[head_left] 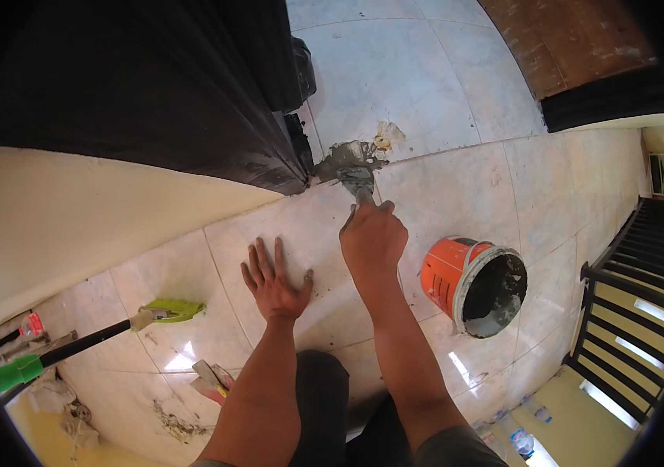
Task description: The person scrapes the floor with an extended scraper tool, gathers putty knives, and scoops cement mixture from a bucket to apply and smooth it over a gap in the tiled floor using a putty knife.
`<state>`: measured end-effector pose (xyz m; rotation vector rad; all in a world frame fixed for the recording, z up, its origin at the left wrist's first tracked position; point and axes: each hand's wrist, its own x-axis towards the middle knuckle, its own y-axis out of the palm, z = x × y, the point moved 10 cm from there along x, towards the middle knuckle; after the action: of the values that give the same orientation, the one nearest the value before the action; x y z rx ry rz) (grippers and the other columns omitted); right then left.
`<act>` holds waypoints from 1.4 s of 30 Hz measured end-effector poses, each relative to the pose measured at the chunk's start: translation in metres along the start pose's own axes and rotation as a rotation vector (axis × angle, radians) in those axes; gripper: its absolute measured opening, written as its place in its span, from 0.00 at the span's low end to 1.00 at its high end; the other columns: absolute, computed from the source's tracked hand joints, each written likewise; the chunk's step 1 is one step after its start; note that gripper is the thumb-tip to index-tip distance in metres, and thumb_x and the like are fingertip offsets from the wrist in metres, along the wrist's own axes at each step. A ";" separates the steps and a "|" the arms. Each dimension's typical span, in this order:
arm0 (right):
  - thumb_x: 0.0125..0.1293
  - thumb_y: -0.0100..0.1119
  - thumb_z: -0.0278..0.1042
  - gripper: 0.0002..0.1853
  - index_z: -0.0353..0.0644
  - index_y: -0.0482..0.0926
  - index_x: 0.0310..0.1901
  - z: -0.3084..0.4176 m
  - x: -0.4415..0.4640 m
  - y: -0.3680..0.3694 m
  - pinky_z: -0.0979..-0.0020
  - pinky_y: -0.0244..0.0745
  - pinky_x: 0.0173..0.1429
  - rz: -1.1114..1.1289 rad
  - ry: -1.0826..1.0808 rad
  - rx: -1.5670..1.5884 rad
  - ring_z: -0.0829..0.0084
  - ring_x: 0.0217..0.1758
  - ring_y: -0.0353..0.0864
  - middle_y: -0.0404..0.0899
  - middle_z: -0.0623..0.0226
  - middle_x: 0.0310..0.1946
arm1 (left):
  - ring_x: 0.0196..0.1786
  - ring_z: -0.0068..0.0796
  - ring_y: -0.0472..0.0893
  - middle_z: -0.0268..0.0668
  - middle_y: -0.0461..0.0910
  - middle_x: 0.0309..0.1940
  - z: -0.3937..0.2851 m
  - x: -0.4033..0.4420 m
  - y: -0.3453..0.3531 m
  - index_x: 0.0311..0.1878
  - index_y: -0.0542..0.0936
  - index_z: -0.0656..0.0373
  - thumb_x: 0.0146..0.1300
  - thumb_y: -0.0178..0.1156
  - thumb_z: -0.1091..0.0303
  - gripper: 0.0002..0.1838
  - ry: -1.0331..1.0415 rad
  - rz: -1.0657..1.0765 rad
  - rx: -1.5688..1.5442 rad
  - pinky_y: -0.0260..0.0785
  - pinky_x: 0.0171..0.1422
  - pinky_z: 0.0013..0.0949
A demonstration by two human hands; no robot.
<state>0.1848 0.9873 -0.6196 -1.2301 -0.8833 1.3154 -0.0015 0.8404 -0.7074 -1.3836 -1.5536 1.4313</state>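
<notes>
My right hand [374, 237] is closed round the handle of a putty knife [357, 180], its blade smeared with grey mortar. That blade rests at a patch of wet grey mortar [339, 159] on the tiled floor, beside the foot of a dark door frame. Flat on a floor tile, my left hand [276, 284] has its fingers spread and holds nothing. To the right of my right hand, an orange bucket [442, 272] is tipped toward me, with grey mortar coating its inside. A pale crumbly lump [388, 135] lies just beyond the wet patch.
At left lies a green-headed tool [176, 310] with a black pole [87, 340]. Another scraper [211, 383] sits near my left forearm. A black railing [631, 311] stands at right, with plastic bottles [520, 442] below. Dark cloth-like covering [153, 86] fills the upper left.
</notes>
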 end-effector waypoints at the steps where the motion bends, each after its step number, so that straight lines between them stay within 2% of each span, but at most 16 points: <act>1: 0.75 0.60 0.38 0.11 0.43 0.88 0.45 0.001 0.002 -0.007 0.56 0.85 0.38 -0.030 0.009 0.037 0.53 0.36 0.90 0.83 0.52 0.39 | 0.92 0.53 0.43 0.48 0.45 0.90 0.000 0.000 0.001 0.89 0.56 0.46 0.63 0.66 0.40 0.54 0.003 0.000 0.001 0.28 0.92 0.61; 4: 0.74 0.60 0.37 0.10 0.44 0.88 0.44 0.018 0.018 -0.005 0.57 0.85 0.38 -0.110 -0.055 0.028 0.54 0.35 0.90 0.83 0.52 0.38 | 0.92 0.53 0.43 0.48 0.46 0.90 0.000 0.000 0.001 0.89 0.56 0.46 0.63 0.66 0.40 0.54 0.005 -0.006 0.003 0.28 0.92 0.61; 8: 0.72 0.62 0.37 0.09 0.44 0.89 0.44 0.018 0.017 0.016 0.57 0.85 0.37 -0.087 -0.097 -0.075 0.54 0.35 0.90 0.83 0.52 0.36 | 0.92 0.53 0.43 0.49 0.46 0.90 0.001 0.000 0.000 0.89 0.57 0.46 0.63 0.66 0.39 0.54 0.002 0.002 -0.010 0.28 0.92 0.61; 11: 0.78 0.56 0.37 0.12 0.46 0.88 0.40 0.008 0.006 0.010 0.59 0.86 0.37 -0.036 -0.117 -0.137 0.59 0.36 0.90 0.82 0.54 0.39 | 0.92 0.53 0.43 0.49 0.47 0.90 0.001 0.000 0.000 0.89 0.57 0.46 0.63 0.66 0.39 0.54 -0.002 0.000 -0.011 0.28 0.92 0.61; 12: 0.75 0.60 0.37 0.09 0.47 0.88 0.46 0.005 0.006 0.002 0.57 0.85 0.37 -0.047 -0.122 -0.116 0.56 0.35 0.89 0.82 0.53 0.38 | 0.92 0.53 0.43 0.49 0.47 0.90 0.001 0.000 -0.001 0.89 0.57 0.46 0.63 0.66 0.39 0.54 0.002 -0.003 -0.011 0.28 0.92 0.61; 13: 0.72 0.64 0.37 0.11 0.48 0.89 0.51 0.003 0.008 -0.005 0.56 0.84 0.37 -0.059 -0.128 -0.093 0.53 0.35 0.89 0.82 0.53 0.37 | 0.92 0.53 0.43 0.49 0.47 0.90 0.000 0.001 -0.001 0.89 0.57 0.46 0.63 0.66 0.39 0.54 0.001 -0.006 -0.012 0.28 0.92 0.61; 17: 0.77 0.57 0.39 0.12 0.45 0.89 0.48 -0.004 0.019 -0.022 0.59 0.85 0.36 -0.102 -0.073 -0.031 0.58 0.35 0.89 0.81 0.56 0.39 | 0.92 0.52 0.43 0.49 0.46 0.90 0.002 0.000 0.000 0.89 0.57 0.46 0.63 0.66 0.39 0.54 0.005 -0.001 -0.017 0.28 0.92 0.61; 19: 0.77 0.59 0.37 0.13 0.48 0.89 0.56 -0.013 0.024 -0.021 0.59 0.85 0.36 -0.173 -0.035 -0.008 0.56 0.35 0.89 0.80 0.56 0.37 | 0.92 0.52 0.43 0.49 0.46 0.90 0.001 0.000 0.001 0.89 0.57 0.46 0.63 0.66 0.39 0.54 0.006 0.000 -0.014 0.28 0.92 0.61; 23: 0.76 0.60 0.36 0.17 0.53 0.86 0.64 -0.029 0.013 0.015 0.58 0.84 0.35 -0.125 -0.056 -0.012 0.56 0.35 0.89 0.79 0.56 0.37 | 0.92 0.53 0.43 0.50 0.47 0.90 0.001 0.000 0.001 0.89 0.57 0.47 0.64 0.66 0.39 0.54 -0.002 0.010 -0.002 0.28 0.92 0.62; 25: 0.75 0.65 0.40 0.20 0.57 0.83 0.67 -0.036 0.002 0.015 0.52 0.84 0.39 -0.094 -0.041 0.006 0.50 0.35 0.88 0.79 0.55 0.36 | 0.91 0.53 0.43 0.50 0.47 0.90 0.003 0.001 0.002 0.89 0.57 0.47 0.64 0.65 0.38 0.54 -0.009 0.011 -0.004 0.28 0.92 0.62; 29: 0.75 0.64 0.40 0.20 0.56 0.82 0.66 -0.040 -0.001 -0.014 0.52 0.84 0.39 -0.040 0.017 0.051 0.49 0.34 0.88 0.80 0.54 0.36 | 0.91 0.53 0.43 0.50 0.47 0.90 -0.001 0.000 0.001 0.89 0.56 0.47 0.64 0.65 0.38 0.54 0.008 0.001 -0.002 0.28 0.92 0.62; 31: 0.74 0.64 0.40 0.16 0.55 0.85 0.61 -0.033 0.007 -0.029 0.51 0.84 0.39 -0.112 0.039 0.068 0.49 0.34 0.88 0.80 0.53 0.35 | 0.91 0.53 0.43 0.50 0.47 0.90 0.001 0.001 0.001 0.89 0.56 0.47 0.64 0.65 0.38 0.54 0.006 0.004 0.008 0.28 0.92 0.62; 33: 0.74 0.64 0.39 0.15 0.53 0.85 0.60 -0.027 0.020 -0.013 0.51 0.84 0.38 -0.152 0.025 0.058 0.49 0.33 0.88 0.80 0.52 0.35 | 0.92 0.52 0.43 0.47 0.47 0.90 0.002 0.000 0.003 0.89 0.56 0.43 0.63 0.65 0.36 0.54 0.002 -0.008 0.016 0.28 0.92 0.62; 35: 0.74 0.64 0.38 0.14 0.51 0.86 0.58 -0.026 0.021 0.010 0.51 0.84 0.38 -0.194 0.009 0.048 0.49 0.33 0.88 0.80 0.52 0.35 | 0.92 0.52 0.43 0.47 0.47 0.90 0.001 -0.001 0.003 0.89 0.56 0.43 0.63 0.66 0.36 0.54 0.000 -0.001 0.020 0.28 0.92 0.62; 38: 0.74 0.63 0.38 0.12 0.46 0.87 0.54 -0.017 0.006 0.027 0.52 0.85 0.37 -0.069 0.006 -0.001 0.50 0.32 0.89 0.81 0.50 0.35 | 0.92 0.52 0.43 0.47 0.47 0.90 0.002 0.001 0.003 0.89 0.57 0.43 0.63 0.66 0.36 0.54 -0.004 0.001 0.012 0.28 0.92 0.62; 42: 0.75 0.64 0.40 0.14 0.46 0.87 0.56 -0.016 -0.006 0.006 0.53 0.85 0.37 -0.046 0.027 0.027 0.50 0.31 0.89 0.81 0.50 0.35 | 0.92 0.52 0.44 0.47 0.47 0.90 0.002 0.000 0.001 0.89 0.57 0.42 0.63 0.66 0.36 0.54 -0.007 0.001 -0.009 0.29 0.92 0.62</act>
<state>0.1985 0.9782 -0.6279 -1.1972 -0.8677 1.2676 -0.0027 0.8397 -0.7092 -1.3857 -1.5655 1.4330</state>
